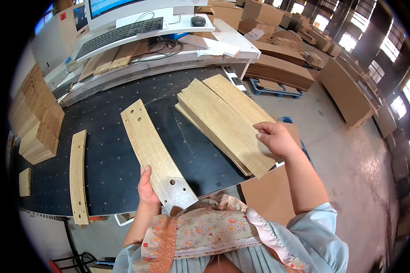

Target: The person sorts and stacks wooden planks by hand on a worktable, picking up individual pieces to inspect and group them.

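My left hand is closed around the left edge of a long, light wooden board with drilled holes at both ends. That board slants across the black table, its near end close to my apron. On the right lies a stack of similar wooden boards, the upper ones fanned apart. My right hand is over the right side of this stack, thumb and fingers bent together at the edge of a top board. Its palm side is hidden.
A narrow board with holes lies left, overhanging the front edge of the black perforated table. Stacked wooden pieces stand far left, near a small block. Behind are a keyboard, mouse and monitor. Cardboard lies on a blue pallet.
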The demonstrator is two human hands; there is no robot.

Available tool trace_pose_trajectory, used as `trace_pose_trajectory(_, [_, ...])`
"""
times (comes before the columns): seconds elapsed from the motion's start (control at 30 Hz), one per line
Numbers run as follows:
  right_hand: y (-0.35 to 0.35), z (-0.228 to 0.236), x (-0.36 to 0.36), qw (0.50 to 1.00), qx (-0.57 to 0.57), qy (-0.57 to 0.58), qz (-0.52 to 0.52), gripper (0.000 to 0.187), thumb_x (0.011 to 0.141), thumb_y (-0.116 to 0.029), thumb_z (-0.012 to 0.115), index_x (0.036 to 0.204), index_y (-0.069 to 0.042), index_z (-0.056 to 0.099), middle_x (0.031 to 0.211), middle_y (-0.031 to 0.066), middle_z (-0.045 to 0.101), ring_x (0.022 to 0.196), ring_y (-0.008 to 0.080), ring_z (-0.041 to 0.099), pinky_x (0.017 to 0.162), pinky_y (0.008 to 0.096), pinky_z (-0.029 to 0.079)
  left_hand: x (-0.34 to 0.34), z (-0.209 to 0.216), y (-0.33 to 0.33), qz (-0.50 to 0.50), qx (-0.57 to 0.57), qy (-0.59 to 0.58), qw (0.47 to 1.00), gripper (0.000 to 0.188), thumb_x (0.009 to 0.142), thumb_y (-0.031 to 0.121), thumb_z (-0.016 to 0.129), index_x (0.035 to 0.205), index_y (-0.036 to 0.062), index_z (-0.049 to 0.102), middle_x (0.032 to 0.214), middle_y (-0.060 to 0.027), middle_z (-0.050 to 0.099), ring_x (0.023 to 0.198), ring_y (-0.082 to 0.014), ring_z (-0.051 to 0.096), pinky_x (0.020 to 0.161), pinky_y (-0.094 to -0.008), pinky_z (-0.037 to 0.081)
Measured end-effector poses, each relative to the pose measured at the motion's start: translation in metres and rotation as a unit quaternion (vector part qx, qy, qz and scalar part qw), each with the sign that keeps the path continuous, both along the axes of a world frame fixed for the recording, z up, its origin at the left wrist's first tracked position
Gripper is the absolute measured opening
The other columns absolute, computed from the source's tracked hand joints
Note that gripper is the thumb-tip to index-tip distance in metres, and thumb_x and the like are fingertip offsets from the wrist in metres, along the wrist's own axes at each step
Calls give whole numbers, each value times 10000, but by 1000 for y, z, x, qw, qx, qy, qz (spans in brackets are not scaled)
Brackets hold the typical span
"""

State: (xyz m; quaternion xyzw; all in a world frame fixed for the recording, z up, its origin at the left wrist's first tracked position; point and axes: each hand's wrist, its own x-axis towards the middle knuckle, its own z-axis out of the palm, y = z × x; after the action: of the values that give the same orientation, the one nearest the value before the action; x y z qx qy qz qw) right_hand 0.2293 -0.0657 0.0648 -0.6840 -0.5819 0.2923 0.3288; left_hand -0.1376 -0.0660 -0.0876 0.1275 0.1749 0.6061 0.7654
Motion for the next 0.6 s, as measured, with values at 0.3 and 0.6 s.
trace_pose_trajectory(0.3, [-40,-36,-43,895,269,-332,129,307,710,-151,685,984,-47,594,1074,117,551,1071,318,497,892,412,416,-6,-4,2,-22,-18,-24,999,440,950,190,431,1377,144,335,1294,-114,500,1145,-314,524,948,-476,446])
trace_pose_trajectory(0.6, [-83,-64,-32,915,279,-292,13,360,693,-217,729,988,-37,627,1026,111,589,962,300,546,816,378,461,-8,-7,2,-32,-55,-30,998,425,957,216,423,1366,131,341,1294,-116,498,1143,-311,524,947,-479,445])
